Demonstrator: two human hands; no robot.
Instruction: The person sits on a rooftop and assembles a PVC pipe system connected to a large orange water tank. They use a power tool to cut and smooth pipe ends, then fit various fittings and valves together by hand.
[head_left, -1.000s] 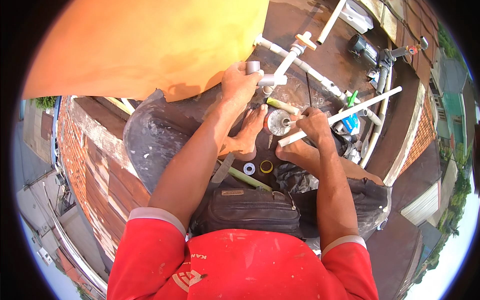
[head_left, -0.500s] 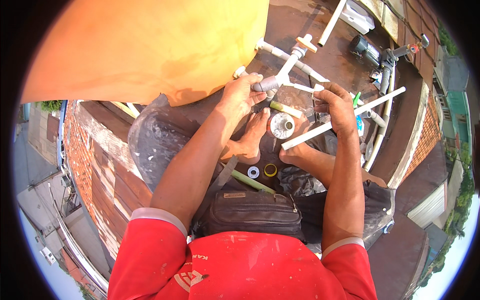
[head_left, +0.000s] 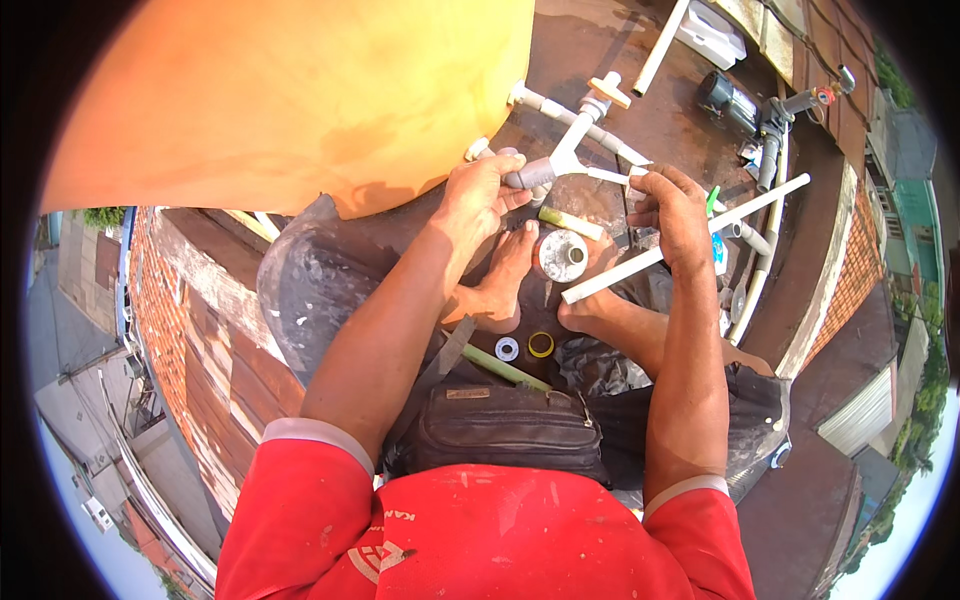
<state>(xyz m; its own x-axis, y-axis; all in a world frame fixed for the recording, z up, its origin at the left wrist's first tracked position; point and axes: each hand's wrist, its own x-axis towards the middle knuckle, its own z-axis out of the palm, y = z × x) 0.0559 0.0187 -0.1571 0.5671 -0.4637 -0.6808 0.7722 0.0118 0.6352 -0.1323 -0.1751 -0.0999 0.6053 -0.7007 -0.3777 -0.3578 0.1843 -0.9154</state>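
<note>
My left hand [head_left: 482, 188] is closed around a grey pipe fitting [head_left: 532, 174]. The fitting sits on the end of a white pipe [head_left: 574, 138], which carries a valve with a pale orange handle [head_left: 608, 90] at its far end. My right hand [head_left: 668, 208] pinches the end of a thin white strip or stick [head_left: 606, 175]; its exact kind is unclear. The strip's other end meets the pipe beside the grey fitting. Below the hands, between my bare feet, stands a round can [head_left: 562, 256] with a neck on top. A longer white pipe [head_left: 690, 238] lies beneath my right wrist.
A big orange tank [head_left: 300, 100] fills the upper left. A pump [head_left: 732, 104] with grey pipework stands at the upper right. Near my feet lie a white tape roll [head_left: 507, 348], a yellow ring [head_left: 541, 344] and a black bag [head_left: 505, 425]. Rooftops drop away on both sides.
My right fingers have shifted slightly and curl in a little more at the strip's end. My left hand keeps its hold on the grey fitting, almost unmoved.
</note>
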